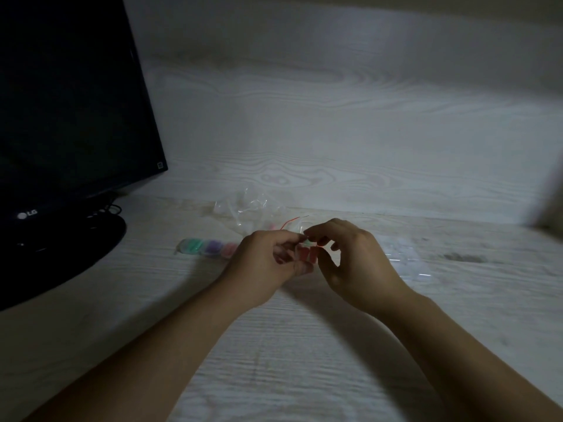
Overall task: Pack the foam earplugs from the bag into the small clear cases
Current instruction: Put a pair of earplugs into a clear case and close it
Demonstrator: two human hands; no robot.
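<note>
My left hand point(268, 263) and my right hand point(350, 263) meet above the middle of the table, both pinching the top of a small clear zip bag point(307, 252) with a red seal line. Orange-pink foam earplugs show through the bag between my fingers. To the left, a row of small clear cases point(207, 246) lies on the table, holding green, purple and pink earplugs. The row's right end is hidden behind my left hand.
A crumpled pile of clear plastic bags point(249, 208) lies behind my hands. Another flat clear bag point(405, 263) lies to the right. A black monitor point(70, 102) on its stand point(61, 245) fills the left side. A pale wood-grain wall point(350, 117) rises behind the table point(289, 345).
</note>
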